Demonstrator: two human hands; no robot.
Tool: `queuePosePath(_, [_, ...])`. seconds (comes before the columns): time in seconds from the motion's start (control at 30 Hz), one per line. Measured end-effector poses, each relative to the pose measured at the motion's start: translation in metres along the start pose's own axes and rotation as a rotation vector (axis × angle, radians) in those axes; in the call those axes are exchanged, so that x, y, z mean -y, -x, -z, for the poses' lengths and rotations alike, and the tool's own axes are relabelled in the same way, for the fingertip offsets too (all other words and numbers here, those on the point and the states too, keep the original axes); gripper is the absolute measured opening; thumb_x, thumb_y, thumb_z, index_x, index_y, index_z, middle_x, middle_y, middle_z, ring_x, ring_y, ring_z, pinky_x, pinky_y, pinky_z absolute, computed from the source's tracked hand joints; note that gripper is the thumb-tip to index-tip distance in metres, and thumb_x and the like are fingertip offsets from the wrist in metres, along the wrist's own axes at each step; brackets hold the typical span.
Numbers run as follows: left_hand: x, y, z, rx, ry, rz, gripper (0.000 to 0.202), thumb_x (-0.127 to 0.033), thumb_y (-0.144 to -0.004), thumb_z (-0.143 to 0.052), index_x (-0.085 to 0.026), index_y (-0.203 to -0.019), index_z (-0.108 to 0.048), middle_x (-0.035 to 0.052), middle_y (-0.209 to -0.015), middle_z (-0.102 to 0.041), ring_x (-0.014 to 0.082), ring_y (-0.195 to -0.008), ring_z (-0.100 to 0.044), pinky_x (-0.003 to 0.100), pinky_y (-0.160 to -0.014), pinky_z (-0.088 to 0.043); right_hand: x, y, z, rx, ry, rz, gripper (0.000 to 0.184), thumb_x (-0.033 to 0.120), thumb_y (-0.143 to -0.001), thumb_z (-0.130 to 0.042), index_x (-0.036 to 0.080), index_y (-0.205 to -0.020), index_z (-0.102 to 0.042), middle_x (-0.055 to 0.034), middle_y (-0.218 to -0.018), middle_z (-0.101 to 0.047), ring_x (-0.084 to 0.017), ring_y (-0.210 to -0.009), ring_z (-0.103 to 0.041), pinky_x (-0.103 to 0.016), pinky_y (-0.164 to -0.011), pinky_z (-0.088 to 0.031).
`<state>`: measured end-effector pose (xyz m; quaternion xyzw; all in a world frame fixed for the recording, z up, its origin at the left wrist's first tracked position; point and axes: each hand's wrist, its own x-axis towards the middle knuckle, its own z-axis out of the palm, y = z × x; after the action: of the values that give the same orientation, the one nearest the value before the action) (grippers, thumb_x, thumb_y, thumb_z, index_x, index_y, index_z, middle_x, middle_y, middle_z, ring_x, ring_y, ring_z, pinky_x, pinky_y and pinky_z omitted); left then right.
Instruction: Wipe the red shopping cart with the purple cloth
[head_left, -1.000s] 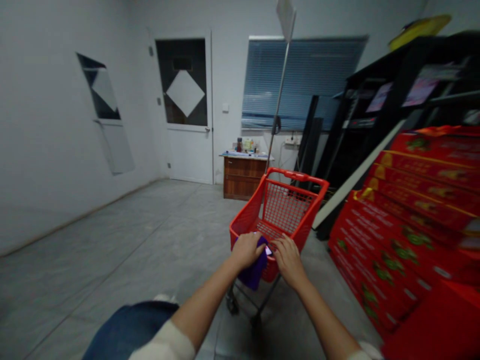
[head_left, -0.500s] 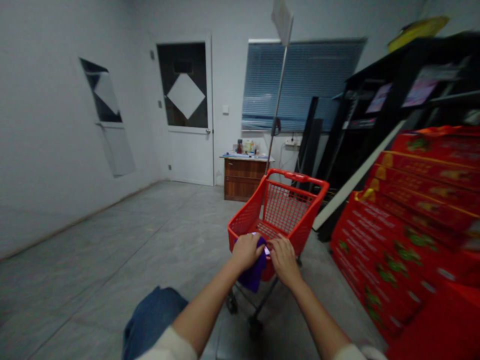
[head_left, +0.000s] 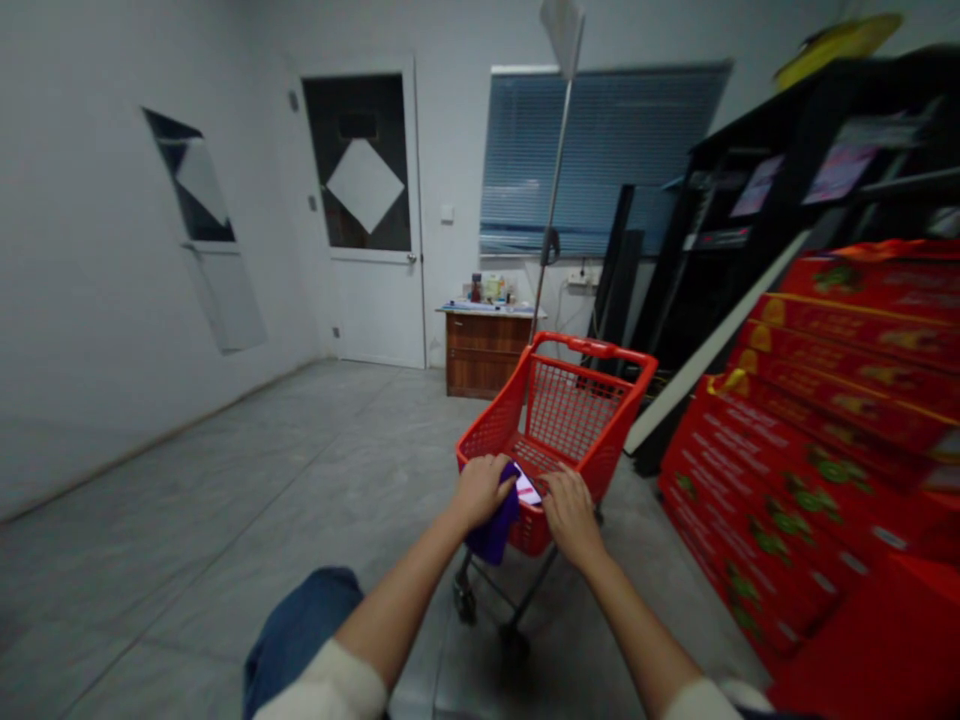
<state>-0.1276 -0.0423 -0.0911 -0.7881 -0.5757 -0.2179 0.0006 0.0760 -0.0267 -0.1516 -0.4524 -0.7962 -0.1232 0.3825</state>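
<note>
A red plastic shopping cart [head_left: 579, 402] with grid sides stands right in front of me. At its near rim, my left hand [head_left: 478, 492] is closed on a purple cloth [head_left: 493, 532], which hangs down over the cart's outer wall. Between my two hands a white and pink label [head_left: 526, 488] shows on the near edge. My right hand [head_left: 571, 515] grips the same rim to the right of the label, its fingers bent over the edge and the thumb side partly hidden.
Red printed boxes [head_left: 817, 480] are stacked close on the right, beside a black shelf [head_left: 795, 130] and a leaning pale board [head_left: 712, 345]. Behind the cart are a pole with a sign [head_left: 561, 40] and a wooden cabinet [head_left: 487, 355] bearing bottles. A white door [head_left: 379, 310] is at the back.
My left hand and the purple cloth have slid left along the cart's rim, uncovering more of the label. My right hand stays on the rim. The view has tilted slightly.
</note>
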Motion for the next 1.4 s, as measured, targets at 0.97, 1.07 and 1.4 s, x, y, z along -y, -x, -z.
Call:
queuePosePath(0.97, [-0.02,0.01,0.004,0.065,0.015,-0.025,0.027,-0.038,-0.095,-0.05,-0.02,-0.114,-0.056,0.009,-0.109,-0.066,0.0233,-0.104,-0.061,0.034,-0.091,-0.045,0.021,0.001,-0.002,0.009,0.041,-0.01,0.035,0.024,-0.096,-0.034,0.02,-0.113,-0.064,-0.0092,-0.113,-0.067,-0.023,-0.122,-0.051,-0.043,-0.111,-0.032])
queuePosePath(1.07, [-0.004,0.01,0.008,0.062,0.024,0.022,0.029,-0.039,-0.096,-0.049,-0.021,-0.117,-0.056,0.0086,-0.11,-0.066,0.0226,-0.106,-0.06,0.035,-0.094,-0.044,0.009,-0.009,0.003,0.031,0.088,-0.004,0.035,0.028,-0.097,-0.036,0.021,-0.115,-0.065,-0.0105,-0.121,-0.065,-0.023,-0.121,-0.053,-0.042,-0.107,-0.037])
queuePosePath(1.4, [-0.004,0.02,-0.003,-0.016,0.107,-0.039,0.032,-0.036,-0.095,-0.052,-0.021,-0.123,-0.055,0.0082,-0.118,-0.064,0.022,-0.111,-0.058,0.036,-0.099,-0.043,-0.017,-0.026,-0.008,0.032,0.166,-0.041,0.042,0.038,-0.098,-0.036,0.011,-0.116,-0.063,-0.0164,-0.121,-0.065,-0.028,-0.128,-0.049,-0.045,-0.112,-0.034])
